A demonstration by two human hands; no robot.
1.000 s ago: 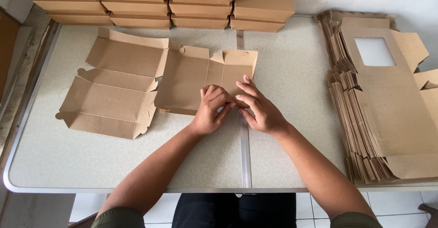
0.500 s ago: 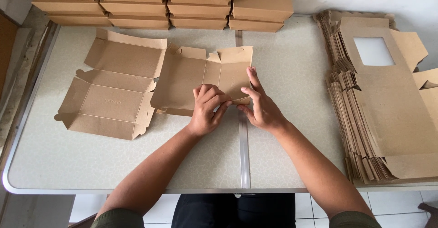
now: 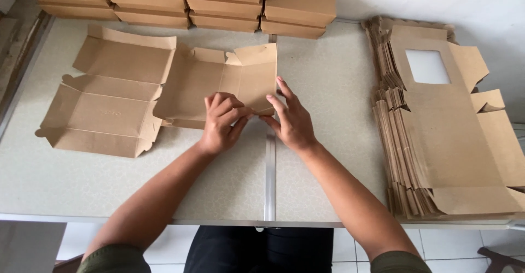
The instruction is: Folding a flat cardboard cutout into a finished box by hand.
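A flat brown cardboard box blank [image 3: 126,95] lies partly folded across the left and middle of the table. Its right end panel [image 3: 257,79] stands tilted upward. My left hand [image 3: 221,122] pinches the near edge of that panel with curled fingers. My right hand [image 3: 292,122] presses its fingers on the panel's right near corner, thumb underneath. Both hands meet at the panel's bottom edge over the table's middle seam.
A tall pile of flat box blanks with a window cut-out [image 3: 443,120] fills the right side of the table. Stacks of closed cardboard boxes [image 3: 219,2] line the far edge. The pale speckled table [image 3: 328,163] has a metal seam [image 3: 269,180] down its middle.
The right end panel has been lifted more upright. Both hands shifted slightly left and away from me along its bottom edge.
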